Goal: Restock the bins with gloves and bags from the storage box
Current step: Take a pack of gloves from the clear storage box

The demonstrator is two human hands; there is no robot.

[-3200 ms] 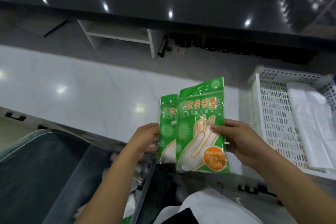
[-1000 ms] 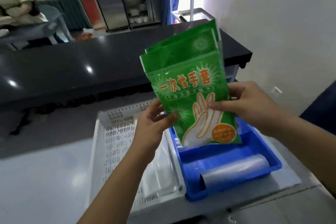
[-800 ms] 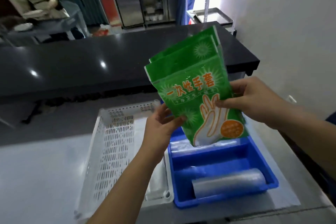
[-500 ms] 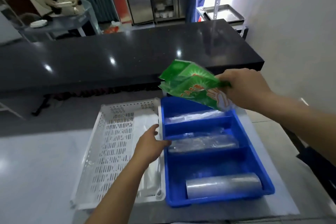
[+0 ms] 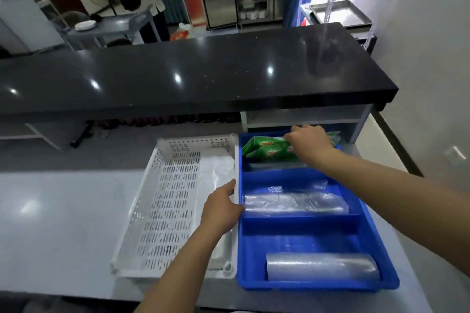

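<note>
Green glove packs (image 5: 269, 150) now lie in the blue bin (image 5: 376, 221) at twelve o'clock; restocking advances. Right hand (image 5: 309, 143) still pinches them. Left hand (image 5: 220, 211), loosely open, steadies the white basket (image 5: 142, 201).

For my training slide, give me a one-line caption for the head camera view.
Right hand sets green glove packs into the blue bin's far compartment; left hand rests at its edge.

The right hand (image 5: 309, 143) covers the right end of the green glove packets (image 5: 267, 150), so its grip on them can't be made out, and their print is too small to read. At nine o'clock, the left forearm hides part of the white basket (image 5: 162, 201) and its clear bags (image 5: 216, 173). Both arms run off the frame's edges.
</note>
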